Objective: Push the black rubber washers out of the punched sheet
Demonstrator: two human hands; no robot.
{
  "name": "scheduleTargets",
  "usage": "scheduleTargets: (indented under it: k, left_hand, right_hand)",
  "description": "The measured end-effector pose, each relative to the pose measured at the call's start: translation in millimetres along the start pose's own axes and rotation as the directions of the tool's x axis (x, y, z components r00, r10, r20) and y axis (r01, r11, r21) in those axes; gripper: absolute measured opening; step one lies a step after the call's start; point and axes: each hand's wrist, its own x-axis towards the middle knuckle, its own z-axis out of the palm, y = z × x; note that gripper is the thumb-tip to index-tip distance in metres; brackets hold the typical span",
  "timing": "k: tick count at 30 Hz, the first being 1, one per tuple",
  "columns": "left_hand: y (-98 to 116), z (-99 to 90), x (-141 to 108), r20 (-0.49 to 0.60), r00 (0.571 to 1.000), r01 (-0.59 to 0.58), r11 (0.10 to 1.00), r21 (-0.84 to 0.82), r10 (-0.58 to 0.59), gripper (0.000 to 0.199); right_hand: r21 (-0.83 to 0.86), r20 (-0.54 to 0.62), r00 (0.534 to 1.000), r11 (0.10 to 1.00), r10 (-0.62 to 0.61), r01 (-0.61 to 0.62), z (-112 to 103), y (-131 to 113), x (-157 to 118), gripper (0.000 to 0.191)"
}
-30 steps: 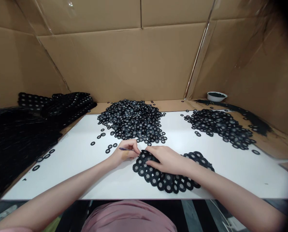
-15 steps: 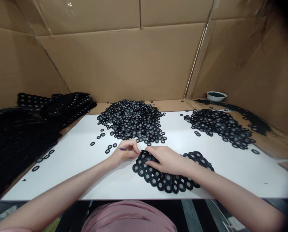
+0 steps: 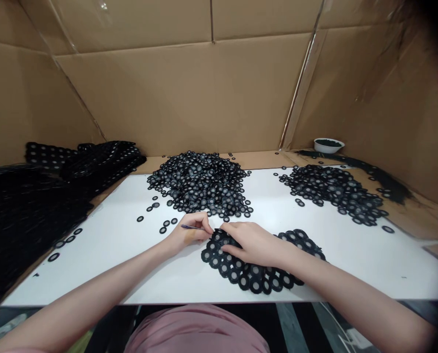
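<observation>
My left hand pinches a thin dark tool, its tip side by the upper left corner of a black piece of joined rings. My right hand lies over that piece, thumb and fingers gripping its upper left part and hiding some of it. The piece rests flat on the white tabletop near the front edge and shows again beyond my right wrist. Behind my hands stands a large heap of loose black rings.
A second ring heap lies at the right, with a white bowl of dark bits and dark threads behind it. Black ringed fabric and dark strands fill the left. Stray rings dot the table. Cardboard walls enclose it.
</observation>
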Motion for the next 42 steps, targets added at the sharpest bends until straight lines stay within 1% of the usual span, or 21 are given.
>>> scheduleTargets:
  k: [19,42]
  left_hand:
    - [1.2,-0.4,1.0,0.017,1.000,0.016,1.000,0.018,-0.016,0.011]
    - [1.7,-0.6,1.0,0.031,0.999,0.013,1.000,0.024,-0.014,0.013]
  right_hand:
    - [-0.022,0.022,1.000,1.000,0.021,-0.020,-1.5,-2.8,-0.8,0.021]
    - [-0.048,0.005,1.000,0.999,0.005,-0.005,-2.7,-3.9,-1.4,0.021]
